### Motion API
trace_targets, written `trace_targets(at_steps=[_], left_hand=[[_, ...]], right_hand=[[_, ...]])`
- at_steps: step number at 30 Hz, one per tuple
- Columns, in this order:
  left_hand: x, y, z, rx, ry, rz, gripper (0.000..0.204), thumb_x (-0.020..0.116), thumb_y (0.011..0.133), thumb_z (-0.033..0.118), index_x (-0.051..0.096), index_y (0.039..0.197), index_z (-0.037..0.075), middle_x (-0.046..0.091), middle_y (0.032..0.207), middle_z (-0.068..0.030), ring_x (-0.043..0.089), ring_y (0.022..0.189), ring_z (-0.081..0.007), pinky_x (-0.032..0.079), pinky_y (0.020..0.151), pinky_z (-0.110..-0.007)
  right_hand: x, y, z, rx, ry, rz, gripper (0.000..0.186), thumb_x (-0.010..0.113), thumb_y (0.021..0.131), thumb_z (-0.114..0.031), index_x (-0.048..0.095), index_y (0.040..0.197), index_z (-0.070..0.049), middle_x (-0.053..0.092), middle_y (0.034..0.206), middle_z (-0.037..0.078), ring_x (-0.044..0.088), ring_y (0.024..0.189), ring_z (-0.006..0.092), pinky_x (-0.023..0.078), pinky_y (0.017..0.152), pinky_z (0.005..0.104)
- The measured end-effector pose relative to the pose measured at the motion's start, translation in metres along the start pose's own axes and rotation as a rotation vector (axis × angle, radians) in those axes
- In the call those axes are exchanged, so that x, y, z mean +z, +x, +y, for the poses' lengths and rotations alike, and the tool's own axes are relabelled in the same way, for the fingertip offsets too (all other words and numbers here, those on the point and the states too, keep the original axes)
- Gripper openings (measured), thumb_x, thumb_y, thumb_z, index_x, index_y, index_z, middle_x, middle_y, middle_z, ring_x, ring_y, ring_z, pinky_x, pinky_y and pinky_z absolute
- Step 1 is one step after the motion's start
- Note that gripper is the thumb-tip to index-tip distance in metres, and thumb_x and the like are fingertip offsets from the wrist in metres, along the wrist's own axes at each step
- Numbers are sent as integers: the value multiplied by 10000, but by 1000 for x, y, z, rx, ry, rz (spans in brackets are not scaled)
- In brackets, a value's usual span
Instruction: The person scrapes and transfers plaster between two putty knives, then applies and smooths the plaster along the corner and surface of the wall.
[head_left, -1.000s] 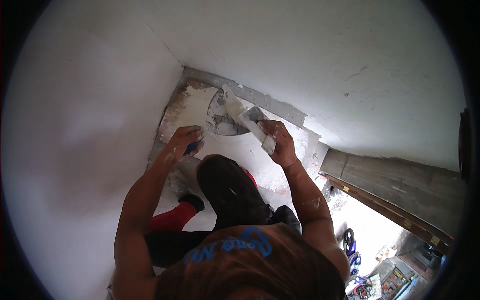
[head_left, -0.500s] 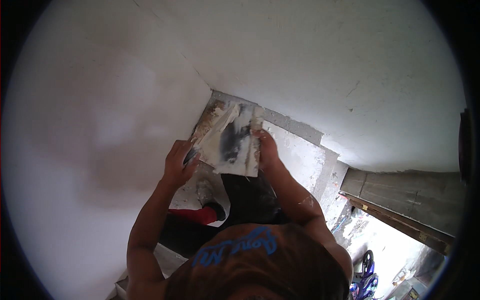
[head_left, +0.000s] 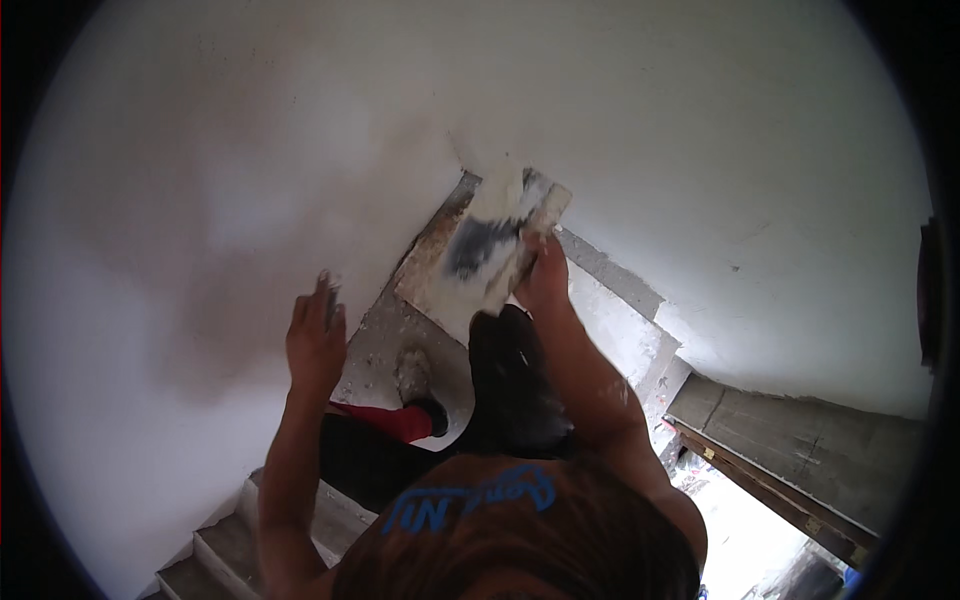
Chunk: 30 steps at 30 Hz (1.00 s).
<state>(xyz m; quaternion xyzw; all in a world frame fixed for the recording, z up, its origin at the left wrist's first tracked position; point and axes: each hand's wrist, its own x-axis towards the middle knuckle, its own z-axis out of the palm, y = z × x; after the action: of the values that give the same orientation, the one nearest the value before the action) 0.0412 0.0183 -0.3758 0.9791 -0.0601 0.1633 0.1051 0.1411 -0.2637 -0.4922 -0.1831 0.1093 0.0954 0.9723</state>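
Right hand: the right hand [head_left: 545,275] is clamped on the near edge of a flat plaster board (hawk) [head_left: 495,245], which it holds raised and tilted close to the corner where the two walls meet.
Board: pale, smeared with white plaster and a dark grey patch at its middle; its far corner sits just beside the wall corner.
Left hand: the left hand [head_left: 315,335] is closed around a small tool, seemingly a putty knife [head_left: 330,290], whose tip pokes above the fingers; it is too blurred to name for certain. It hangs near the left wall [head_left: 180,230], well apart from the board.
Doing it well: by my judgement, keeping the board level enough that the plaster does not slide off, and bringing the knife to the board's edge rather than its middle, would give a clean load.
Footing: the person stands on rough concrete stairs [head_left: 225,550], one red sock [head_left: 395,422] and a plaster-caked shoe [head_left: 412,372] on the landing.
Edges: walls close in left and ahead; a step edge drops off at the right.
Open room: mainly upward along the right wall [head_left: 700,150].
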Motion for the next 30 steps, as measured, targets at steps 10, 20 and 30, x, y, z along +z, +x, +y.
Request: trace_targets(at_steps=[10,20,30], left_hand=[[-46,-85,-7,-618,-247,39,370,656,827,95,570,1141,-80,567,891,-163,548,782,-273,448,690,-383],[-60,-118,-37,-940,-400,-121,499,709,871,54,505,1275,-156,652,1071,-175,607,921,-200,502,785,-290],[-54,-122,-46,-910,-409,-43,479,677,882,41,510,1294,-137,657,1086,-157,622,912,-192,504,792,-270]], right_hand=[[-158,222,142,42,-340,332,321,648,819,-162,581,1119,-67,614,990,105,623,920,278,518,822,416],[-210,336,196,61,-989,508,371,609,875,-267,609,1203,-94,638,1136,207,645,1005,314,517,842,375],[-192,329,161,81,-440,531,362,620,813,-170,576,1140,-23,624,1068,142,623,941,313,518,832,479]])
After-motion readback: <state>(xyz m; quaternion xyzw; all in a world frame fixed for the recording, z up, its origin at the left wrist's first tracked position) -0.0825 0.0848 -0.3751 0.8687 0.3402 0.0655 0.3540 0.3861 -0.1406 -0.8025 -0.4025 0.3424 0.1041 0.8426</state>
